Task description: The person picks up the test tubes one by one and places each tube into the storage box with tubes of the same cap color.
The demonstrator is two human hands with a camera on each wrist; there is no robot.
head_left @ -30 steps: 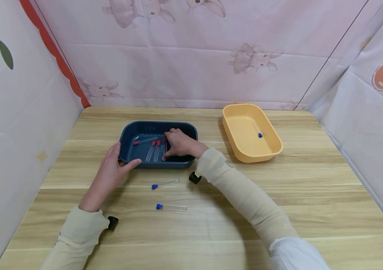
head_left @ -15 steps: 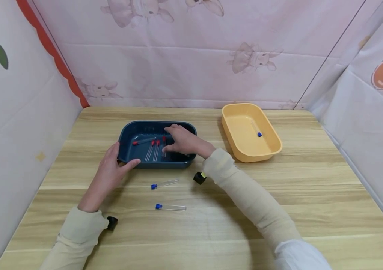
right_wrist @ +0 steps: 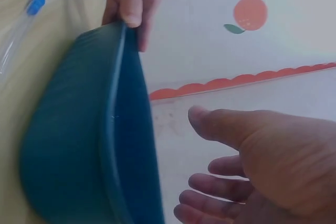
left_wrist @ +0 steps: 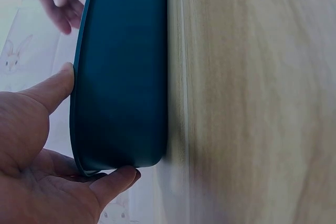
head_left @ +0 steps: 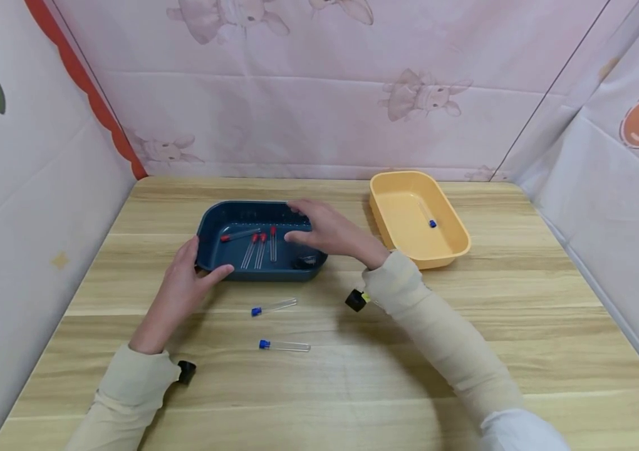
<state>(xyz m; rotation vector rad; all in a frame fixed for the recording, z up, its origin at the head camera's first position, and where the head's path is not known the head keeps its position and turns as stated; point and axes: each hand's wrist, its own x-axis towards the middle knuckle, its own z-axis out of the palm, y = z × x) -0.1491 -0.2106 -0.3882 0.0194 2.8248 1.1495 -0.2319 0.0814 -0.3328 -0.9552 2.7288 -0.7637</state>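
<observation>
Wood-grain table (head_left: 353,388) bears 1 dark-blue tray (head_left: 263,275), 1 yellow tray (head_left: 404,235), 2 blue-capped tubes (head_left: 284,346).

The left tray (head_left: 257,275) is dark blue, the right tray (head_left: 404,232) yellow. Clear tubes (head_left: 291,346) wear red caps (head_left: 273,230) or blue caps (head_left: 264,344); brown grain streaks the tan worktop (head_left: 319,407).

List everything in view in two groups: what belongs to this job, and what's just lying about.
Likely part of the job:
dark blue tray, held by the left hand
four red-capped tubes inside it
two blue-capped tubes on the table
yellow tray, holding one blue-capped tube

Probably just there:
the table itself
patterned cloth walls
black wrist devices
</observation>
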